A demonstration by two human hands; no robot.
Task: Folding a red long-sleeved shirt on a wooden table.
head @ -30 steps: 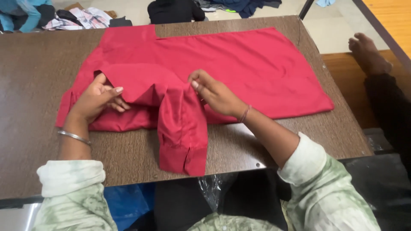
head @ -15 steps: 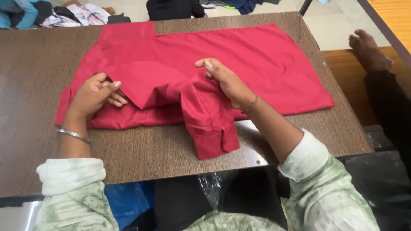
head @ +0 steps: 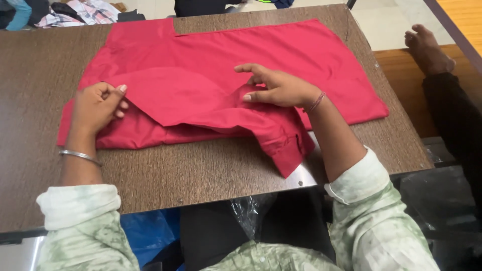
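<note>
**Two bare hands rest on a red garment spread over a brown table**

Head camera, looking down: a red garment [head: 281, 55] lies flat across a dark brown wood-grain table [head: 191, 175], covering most of its far half. The person wears pale green and white mottled sleeves pushed up the forearms.

The left hand [head: 95, 106] sits on the garment's near left corner. Its fingers are loosely curled, fingertips touching the cloth where a folded edge begins; it is not clearly pinching anything. A thin silver bangle [head: 79, 155] circles the wrist just behind it.

The right hand [head: 278, 88] lies palm down near the middle of the garment, fingers spread and slightly bent, pressing on the cloth with nothing held inside it. A thin reddish thread band [head: 316, 102] is tied around that wrist. Just below and toward the person from this hand, a folded sleeve [head: 281, 138] of the garment runs diagonally, and its cuff hangs slightly past the table's near edge, over a metal corner plate [head: 303, 176].

Beyond the left hand, past the far edge of the table, a heap of mixed clothes [head: 75, 11] lies. Well to the right of the right hand, off the table, another person's bare foot [head: 427, 47] and dark trouser leg rest on the floor.
</note>
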